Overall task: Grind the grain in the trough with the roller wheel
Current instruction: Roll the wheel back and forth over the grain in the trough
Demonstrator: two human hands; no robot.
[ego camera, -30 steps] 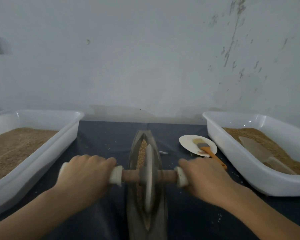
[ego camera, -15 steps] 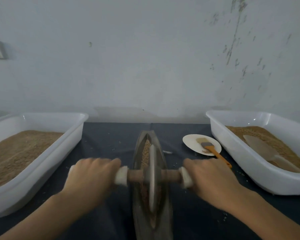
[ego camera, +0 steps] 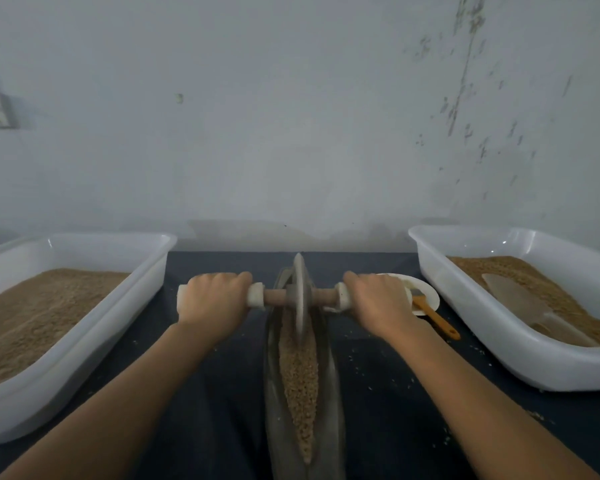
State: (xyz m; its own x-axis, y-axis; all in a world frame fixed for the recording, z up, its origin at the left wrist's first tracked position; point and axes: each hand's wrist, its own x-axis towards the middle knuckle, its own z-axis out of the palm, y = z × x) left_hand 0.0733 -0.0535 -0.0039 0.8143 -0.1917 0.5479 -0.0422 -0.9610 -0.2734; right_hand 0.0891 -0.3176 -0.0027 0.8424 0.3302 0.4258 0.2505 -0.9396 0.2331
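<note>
Watching this from the side: the roller wheel (ego camera: 299, 299) is sitting up at the far end of the trough (ego camera: 336, 393), disc upright in the groove, with most of the grain (ego camera: 298, 379) lying exposed in the stretch nearer the person. Left hand (ego camera: 212, 301) is wrapped around the axle on the left of the trough, right hand (ego camera: 378, 303) wrapped around it on the right, both clamped on the white-capped handles with the wheel between them.

My two cents on doing this bit well: keep the axle level, because if one hand pushes harder the disc will tilt and ride up the trough wall instead of crushing along the bottom. Lean weight down through both arms evenly and roll the full length so that near-end grain gets hit too. It looks mostly whole to me, so I'd guess plenty of passes are left.

Also watch the ends, since overshooting probably flicks kernels out; there are already bits scattered on the dark bench (ego camera: 388, 403) beside the trough. The brush (ego camera: 430, 311) on the plate (ego camera: 428, 292), just right of the trough, sits close to that right hand.
</note>
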